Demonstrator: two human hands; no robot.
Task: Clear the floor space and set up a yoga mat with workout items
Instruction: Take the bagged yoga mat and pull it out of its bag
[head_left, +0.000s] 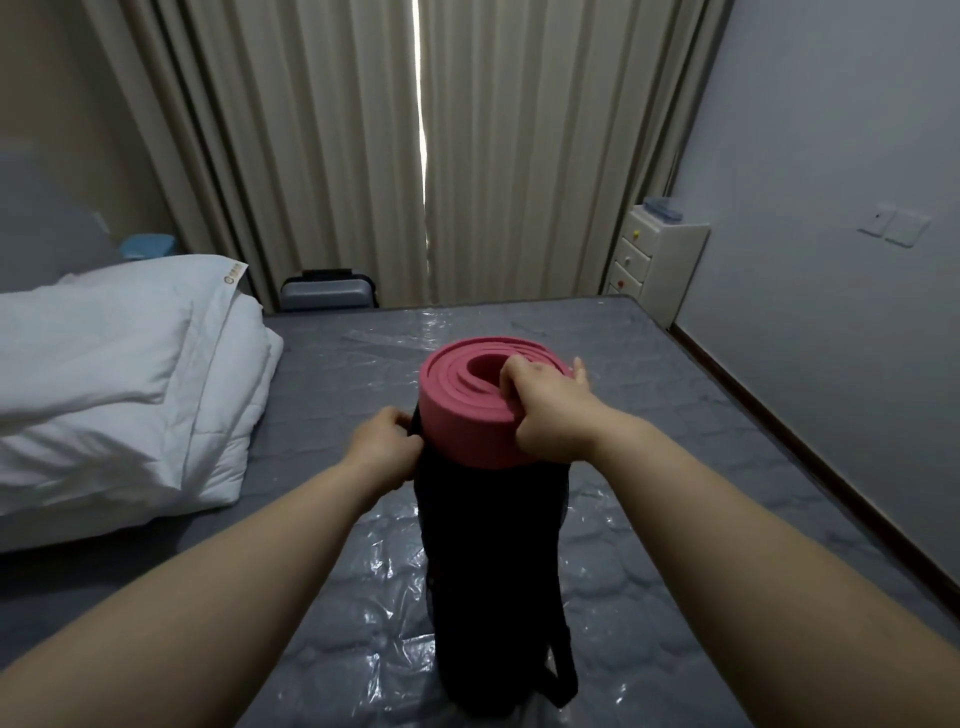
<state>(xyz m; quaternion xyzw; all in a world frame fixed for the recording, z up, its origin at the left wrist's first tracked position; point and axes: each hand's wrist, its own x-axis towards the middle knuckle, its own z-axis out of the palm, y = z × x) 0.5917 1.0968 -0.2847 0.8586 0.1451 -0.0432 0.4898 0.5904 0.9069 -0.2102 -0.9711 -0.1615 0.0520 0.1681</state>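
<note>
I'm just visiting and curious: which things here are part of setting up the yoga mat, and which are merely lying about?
In use: rolled pink foam yoga mat, black fabric carry bag, left hand, right hand.

Lying about: white folded duvet, grey hard suitcase, small white drawer chest, beige curtains.

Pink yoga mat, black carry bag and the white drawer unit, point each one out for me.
pink yoga mat (467, 436), head view, outer wrap.
black carry bag (488, 561), head view, mid body.
white drawer unit (655, 270), head view, side panel.
</note>
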